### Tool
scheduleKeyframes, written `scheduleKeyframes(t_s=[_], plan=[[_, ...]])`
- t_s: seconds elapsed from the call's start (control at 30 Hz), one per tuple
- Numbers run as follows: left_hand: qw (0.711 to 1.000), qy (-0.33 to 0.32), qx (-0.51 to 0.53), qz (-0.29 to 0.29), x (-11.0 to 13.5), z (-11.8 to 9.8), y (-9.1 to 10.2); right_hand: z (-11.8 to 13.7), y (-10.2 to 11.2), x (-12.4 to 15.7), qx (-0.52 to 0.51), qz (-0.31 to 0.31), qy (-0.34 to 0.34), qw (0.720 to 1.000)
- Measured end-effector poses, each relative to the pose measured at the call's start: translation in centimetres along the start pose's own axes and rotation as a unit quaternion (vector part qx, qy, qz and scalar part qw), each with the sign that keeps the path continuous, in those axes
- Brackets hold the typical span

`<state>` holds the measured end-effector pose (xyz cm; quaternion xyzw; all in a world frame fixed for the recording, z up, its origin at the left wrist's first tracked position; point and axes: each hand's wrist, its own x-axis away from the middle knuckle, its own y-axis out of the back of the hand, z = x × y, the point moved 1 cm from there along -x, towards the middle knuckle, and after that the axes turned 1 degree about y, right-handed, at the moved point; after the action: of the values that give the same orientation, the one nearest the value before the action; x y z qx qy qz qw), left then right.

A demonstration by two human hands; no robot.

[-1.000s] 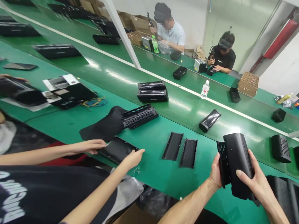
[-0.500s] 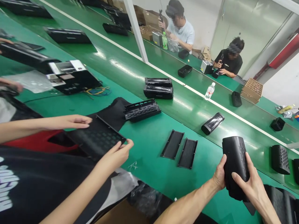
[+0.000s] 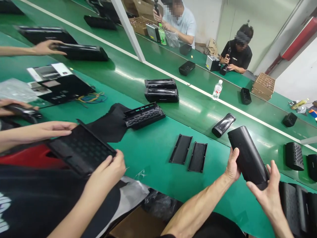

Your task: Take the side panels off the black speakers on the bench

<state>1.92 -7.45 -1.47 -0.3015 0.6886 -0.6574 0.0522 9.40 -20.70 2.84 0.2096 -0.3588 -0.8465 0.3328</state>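
A black elongated speaker housing (image 3: 247, 157) is held tilted above the green table, its smooth rounded side showing. My left hand (image 3: 233, 167) grips its left side, thumb along the edge. At the lower end, my right hand (image 3: 267, 190) cups the housing loosely between thumb and spread fingers. Two flat black grille panels, a left one (image 3: 181, 148) and a right one (image 3: 198, 157), lie side by side on the table to the left of my hands. Beyond the housing, a glossy black speaker (image 3: 224, 125) rests on the green conveyor belt.
At left, a co-worker's hands (image 3: 111, 165) hold a black perforated panel (image 3: 84, 148). An open black housing (image 3: 146, 115) lies near a black cloth (image 3: 109, 124). Several dark housings (image 3: 292, 208) stand at lower right. A water bottle (image 3: 217, 90) stands by the belt's white rail.
The housing has turned in my hands from its slotted side to a smooth side and leans more to the left. My right hand's fingers have loosened and moved to its lower end.
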Motion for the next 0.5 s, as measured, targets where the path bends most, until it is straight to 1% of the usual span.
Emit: scheduleKeyframes(t_s=[0.1, 0.17, 0.2, 0.27, 0.33, 0.43, 0.5], plan=[[0.995, -0.101, -0.014, -0.011, -0.4, 0.3, -0.3, 0.5, -2.3, 1.7, -0.011, -0.11, 0.042, 0.993], [0.993, -0.116, -0.015, -0.005, -0.6, 0.7, -0.4, 1.0, -2.9, 1.5, -0.025, -0.163, 0.088, 0.982], [0.993, -0.119, -0.016, -0.004, -0.6, 0.6, -0.4, 1.2, -2.7, 1.3, -0.035, -0.176, 0.102, 0.978], [0.994, -0.109, -0.032, 0.006, -0.6, -0.2, -0.1, 1.2, -1.7, 0.9, -0.056, -0.178, 0.097, 0.978], [0.992, -0.105, -0.064, 0.015, -0.8, -2.0, 0.4, 0.8, -0.3, 1.0, -0.066, -0.157, 0.058, 0.984], [0.981, -0.139, -0.134, 0.029, -1.5, -5.1, 0.8, 0.3, 1.2, 1.9, -0.079, -0.117, 0.017, 0.99], [0.974, -0.152, -0.161, 0.039, -2.1, -6.2, 0.9, 0.3, 1.5, 2.5, -0.088, -0.104, 0.015, 0.991]])
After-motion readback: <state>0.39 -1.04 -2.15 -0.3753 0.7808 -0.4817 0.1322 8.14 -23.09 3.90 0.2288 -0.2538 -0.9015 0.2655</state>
